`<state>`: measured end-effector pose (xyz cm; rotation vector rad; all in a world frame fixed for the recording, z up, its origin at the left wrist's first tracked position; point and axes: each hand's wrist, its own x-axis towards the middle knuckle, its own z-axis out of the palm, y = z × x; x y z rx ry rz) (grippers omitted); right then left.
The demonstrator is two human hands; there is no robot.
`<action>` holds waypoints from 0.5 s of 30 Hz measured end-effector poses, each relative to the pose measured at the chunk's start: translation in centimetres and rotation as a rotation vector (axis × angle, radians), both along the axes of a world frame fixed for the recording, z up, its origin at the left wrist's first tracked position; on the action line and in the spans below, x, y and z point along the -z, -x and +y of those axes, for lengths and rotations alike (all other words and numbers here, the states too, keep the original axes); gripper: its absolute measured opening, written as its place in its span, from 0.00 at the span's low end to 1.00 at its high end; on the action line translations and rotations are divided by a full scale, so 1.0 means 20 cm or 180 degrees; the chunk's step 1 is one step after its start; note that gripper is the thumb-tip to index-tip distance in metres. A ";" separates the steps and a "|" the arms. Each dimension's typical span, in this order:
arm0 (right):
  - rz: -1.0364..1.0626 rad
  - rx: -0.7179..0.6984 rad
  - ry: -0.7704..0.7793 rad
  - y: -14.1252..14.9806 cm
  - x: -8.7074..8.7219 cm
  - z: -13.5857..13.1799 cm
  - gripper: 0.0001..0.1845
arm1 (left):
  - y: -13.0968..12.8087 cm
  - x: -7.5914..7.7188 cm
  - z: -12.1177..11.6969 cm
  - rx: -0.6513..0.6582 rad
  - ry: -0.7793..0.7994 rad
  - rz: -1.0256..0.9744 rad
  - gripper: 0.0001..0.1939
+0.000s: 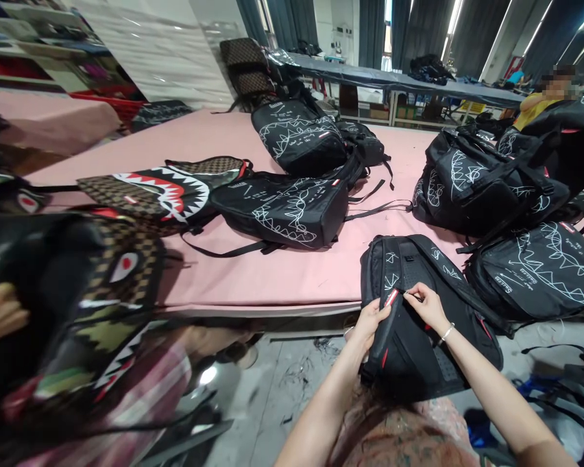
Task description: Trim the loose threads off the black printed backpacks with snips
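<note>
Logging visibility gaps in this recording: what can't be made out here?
Head view, right hand: what, if anything, it pinches; too small.
Head view, black fabric backpack being handled: front face, hidden beneath its upturned back.
Head view, brown-checked camouflage backpack: details motion-blurred, left part cut off by the picture's edge.

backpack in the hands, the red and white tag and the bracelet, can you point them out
Backpack [413,355]: head view, on its black fabric
Red and white tag [392,298]: head view, on its striped face
Bracelet [446,334]: head view, on its pale band

Held backpack [418,366] — black, white-scribbled; table [272,279] — pink.
</note>
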<state>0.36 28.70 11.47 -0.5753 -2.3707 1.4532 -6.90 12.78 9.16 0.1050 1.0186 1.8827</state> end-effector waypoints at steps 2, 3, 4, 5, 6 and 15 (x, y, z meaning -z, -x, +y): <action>-0.0040 -0.0077 0.0161 0.01 0.00 0.05 0.16 | 0.01 -0.01 -0.01 0.0015 0.0017 0.0060 0.28; -0.0069 -0.0144 0.0247 0.02 0.00 0.07 0.18 | 0.01 -0.02 -0.02 0.0032 0.0025 0.0092 0.27; -0.0103 -0.0229 0.0333 0.03 0.00 0.10 0.19 | 0.02 -0.03 -0.02 0.0051 0.0030 0.0124 0.27; -0.0137 -0.0327 0.0415 0.04 -0.01 0.13 0.20 | 0.03 -0.04 -0.03 0.0072 0.0036 0.0154 0.27; -0.0170 -0.0433 0.0491 0.05 -0.02 0.16 0.20 | 0.04 -0.05 -0.04 0.0093 0.0041 0.0181 0.28; -0.0423 -0.1155 0.0766 0.15 -0.07 0.28 0.18 | 0.08 -0.06 -0.06 0.0212 -0.0012 0.0207 0.28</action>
